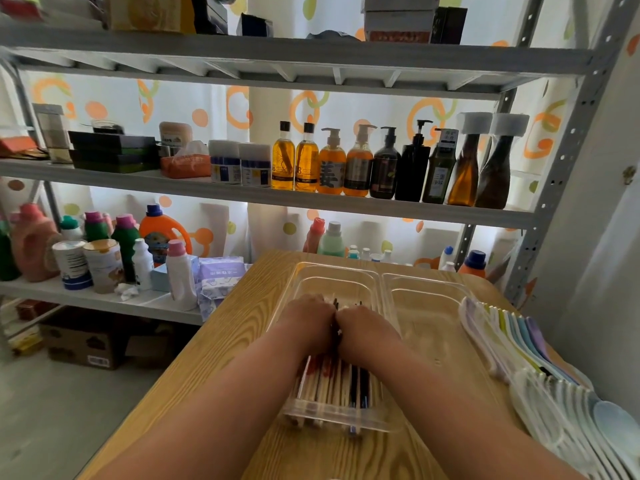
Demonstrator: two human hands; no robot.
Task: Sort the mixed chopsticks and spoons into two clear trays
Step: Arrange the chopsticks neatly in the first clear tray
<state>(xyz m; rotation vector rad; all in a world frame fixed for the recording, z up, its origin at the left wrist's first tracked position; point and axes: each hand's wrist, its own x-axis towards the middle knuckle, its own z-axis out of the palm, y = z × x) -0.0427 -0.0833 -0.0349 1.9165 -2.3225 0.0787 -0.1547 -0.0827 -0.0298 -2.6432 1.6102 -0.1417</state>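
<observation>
Forearms come in from bottom of frame, cut off at the edge, meeting mid-frame over the worktop [221,348]. Left hand [308,320] and right hand [363,327] sit knuckle to knuckle inside the left tray [304,275], backs up, on top of the chopsticks [332,382]. Fingers curl down and away, hidden behind the hands, so I can't tell whether either hand is gripping or just pressing. Thin dark stick visible in the gap between the hands; a few dark tips poke out past the knuckles.

Chopsticks lie lengthwise in the left tray: mostly pale, some red-marked, two dark ones right of centre. Middle of the bundle is covered by wrists. Near ends blur through the tray's front wall; count not readable.

Right tray [433,282] touches the left one, side by side. Clear walls, hard to trace the far rims.

Spoons [519,341], pastel, overlap in a row along the worktop's right edge, outside both trays; row runs out of lower right of frame.

Shelf [242,188] with bottles behind, backlit, labels mostly unreadable.
</observation>
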